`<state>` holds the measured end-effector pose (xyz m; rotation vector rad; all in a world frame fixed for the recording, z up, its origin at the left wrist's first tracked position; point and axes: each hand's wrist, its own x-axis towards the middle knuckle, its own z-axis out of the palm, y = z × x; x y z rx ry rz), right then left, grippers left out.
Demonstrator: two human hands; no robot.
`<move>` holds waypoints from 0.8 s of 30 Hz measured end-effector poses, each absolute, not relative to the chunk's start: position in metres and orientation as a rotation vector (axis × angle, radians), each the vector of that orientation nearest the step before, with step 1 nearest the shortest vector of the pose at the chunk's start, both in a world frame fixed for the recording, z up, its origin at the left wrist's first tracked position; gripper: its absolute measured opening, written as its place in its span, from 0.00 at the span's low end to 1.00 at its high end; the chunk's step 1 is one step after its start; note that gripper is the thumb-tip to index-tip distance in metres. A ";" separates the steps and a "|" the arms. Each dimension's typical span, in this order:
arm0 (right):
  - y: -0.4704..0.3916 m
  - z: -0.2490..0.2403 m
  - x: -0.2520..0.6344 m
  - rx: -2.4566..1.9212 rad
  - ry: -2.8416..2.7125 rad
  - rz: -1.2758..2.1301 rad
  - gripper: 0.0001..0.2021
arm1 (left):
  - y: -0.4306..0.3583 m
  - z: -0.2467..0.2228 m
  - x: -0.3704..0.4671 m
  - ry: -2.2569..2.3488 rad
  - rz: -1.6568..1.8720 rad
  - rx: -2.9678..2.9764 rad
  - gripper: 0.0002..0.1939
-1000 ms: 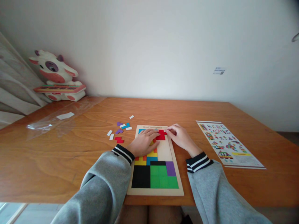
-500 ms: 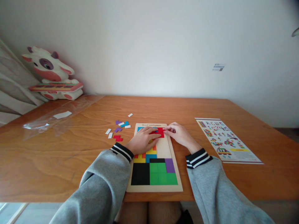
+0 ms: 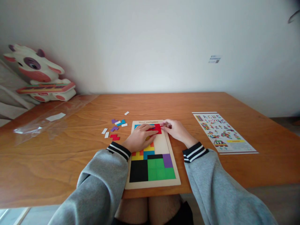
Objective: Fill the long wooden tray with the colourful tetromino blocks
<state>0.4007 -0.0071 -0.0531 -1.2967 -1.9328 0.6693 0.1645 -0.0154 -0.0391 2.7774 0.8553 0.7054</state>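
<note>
A light wooden puzzle board [image 3: 177, 182] lies on the table in front of me, its lower part filled with black pieces [image 3: 138, 171], green pieces [image 3: 159, 168] and a purple piece [image 3: 167, 160]. My left hand [image 3: 140, 137] lies over the board's upper left, fingers spread, touching a red piece [image 3: 158, 128] and covering others. At the board's upper right edge, my right hand [image 3: 174, 129] has thumb and fingertips pinched together beside the red piece. Whatever is between those fingertips is too small to make out.
Loose purple, blue, white and red pieces [image 3: 114, 137] lie left of the board. A printed pattern sheet [image 3: 225, 132] is on the right. Clear plastic wrap [image 3: 37, 128] and a cow-shaped toy keyboard [image 3: 47, 87] stand at the left.
The whole view has shifted slightly, so the table's contents appear further left and higher. Both hands remain at the top of the board in nearly the same poses.
</note>
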 end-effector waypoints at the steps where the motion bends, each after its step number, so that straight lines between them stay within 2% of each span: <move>1: -0.007 -0.053 0.400 -1.285 -1.910 0.690 0.08 | -0.015 -0.040 0.165 0.857 0.704 2.780 0.16; 13: -0.003 -0.061 0.403 -1.276 -1.803 0.756 0.15 | -0.015 -0.038 0.166 0.879 0.683 2.774 0.15; 24: -0.001 -0.062 0.403 -1.224 -1.735 0.848 0.13 | -0.014 -0.041 0.165 0.928 0.699 2.694 0.20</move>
